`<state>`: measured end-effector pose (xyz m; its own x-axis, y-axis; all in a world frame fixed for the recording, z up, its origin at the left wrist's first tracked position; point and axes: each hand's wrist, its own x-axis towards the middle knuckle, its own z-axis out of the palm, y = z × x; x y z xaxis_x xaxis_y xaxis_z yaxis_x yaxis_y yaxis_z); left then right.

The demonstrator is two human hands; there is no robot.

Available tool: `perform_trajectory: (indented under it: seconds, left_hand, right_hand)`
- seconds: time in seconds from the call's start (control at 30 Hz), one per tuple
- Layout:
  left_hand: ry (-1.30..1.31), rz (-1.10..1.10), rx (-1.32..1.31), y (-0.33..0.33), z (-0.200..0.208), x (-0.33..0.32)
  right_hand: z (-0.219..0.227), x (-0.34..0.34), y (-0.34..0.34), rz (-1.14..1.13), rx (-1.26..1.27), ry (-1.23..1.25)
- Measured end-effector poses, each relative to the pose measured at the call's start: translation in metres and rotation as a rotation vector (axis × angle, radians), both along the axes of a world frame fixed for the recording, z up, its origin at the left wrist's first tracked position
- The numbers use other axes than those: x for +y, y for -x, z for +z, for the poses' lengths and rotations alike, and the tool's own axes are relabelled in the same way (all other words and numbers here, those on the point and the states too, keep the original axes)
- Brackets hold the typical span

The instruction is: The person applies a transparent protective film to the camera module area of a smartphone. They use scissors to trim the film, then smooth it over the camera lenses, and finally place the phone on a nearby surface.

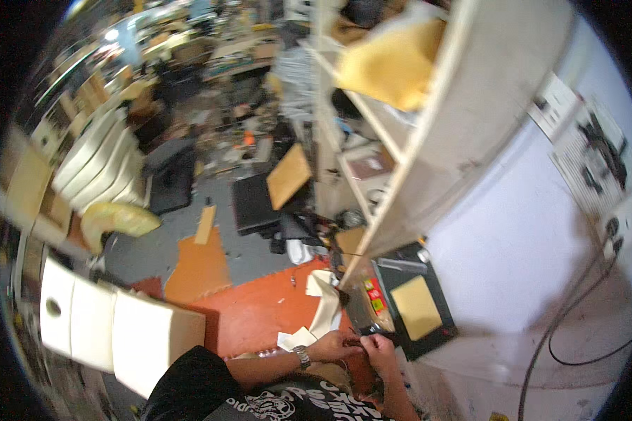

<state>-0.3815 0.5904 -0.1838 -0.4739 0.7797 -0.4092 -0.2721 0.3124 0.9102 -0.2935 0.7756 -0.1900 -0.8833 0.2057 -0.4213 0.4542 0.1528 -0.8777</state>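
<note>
Low in the picture, close to my body, my left hand (332, 346) and my right hand (379, 353) meet with fingers pinched together. Something small and dark seems to sit between the fingertips, too small and blurred to name. A metal-banded wristwatch (302, 356) is on my left wrist. Just beyond the hands, pale strips of sheet material (326, 314) lie on the orange floor mat (249, 309). Right of my right hand is a black board (439, 342) with a tan rectangular pad (416, 306) on it.
A wooden shelf unit (393, 179) holding a yellow bundle (393, 63) rises ahead, by the white wall (498, 245). Dark cables (551, 330) hang at the right. White foam-like blocks (151, 333) stand at the left. Clutter and an orange-brown board (290, 175) lie farther off.
</note>
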Motion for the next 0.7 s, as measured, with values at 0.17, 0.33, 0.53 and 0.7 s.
perform_trajectory:
  seconds: [0.17, 0.33, 0.53, 0.7]
  left_hand:
    - [0.098, 0.299, 0.353, -0.014, 0.030, -0.147]
    - [0.285, 0.638, 0.397, -0.107, 0.043, -0.314]
    - [0.327, 1.274, 0.367, -0.278, 0.029, -0.452]
    - [0.320, 1.688, 0.426, -0.357, 0.025, -0.508]
  right_hand:
    - [0.017, -0.117, 0.041, 0.328, -0.124, 0.306]
    - [0.010, -0.280, 0.027, 0.688, -0.147, 0.402]
    - [0.015, -0.473, -0.062, 1.087, -0.144, 0.222]
    - [0.046, -0.576, -0.119, 1.350, -0.028, 0.131]
